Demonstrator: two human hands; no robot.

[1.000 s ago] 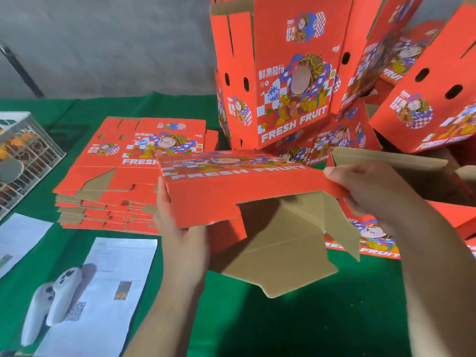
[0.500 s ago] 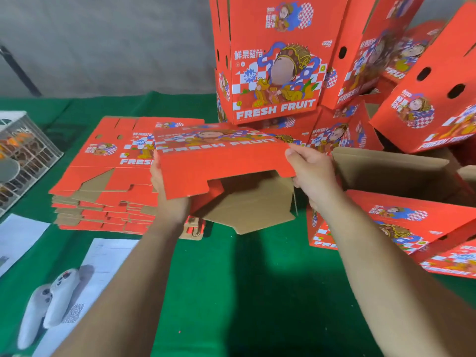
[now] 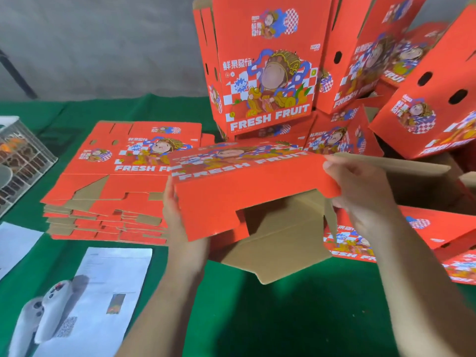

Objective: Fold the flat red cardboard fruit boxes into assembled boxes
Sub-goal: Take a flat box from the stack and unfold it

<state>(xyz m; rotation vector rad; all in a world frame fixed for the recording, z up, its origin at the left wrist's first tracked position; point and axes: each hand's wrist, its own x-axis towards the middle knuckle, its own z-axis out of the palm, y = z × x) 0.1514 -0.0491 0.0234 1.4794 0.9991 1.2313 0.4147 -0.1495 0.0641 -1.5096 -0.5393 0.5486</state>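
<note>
The half-opened red printed cardboard fruit box (image 3: 252, 194) hangs above the green tabletop (image 3: 296, 318), long axis left-right. Left hand (image 3: 180, 228) grips its left end, right hand (image 3: 360, 191) pinches the right corner, nearest the hanging brown bottom flaps (image 3: 280, 248).

1 head-worn view looks forward and down, seemingly close, over the green table (image 3: 283, 318).
</note>
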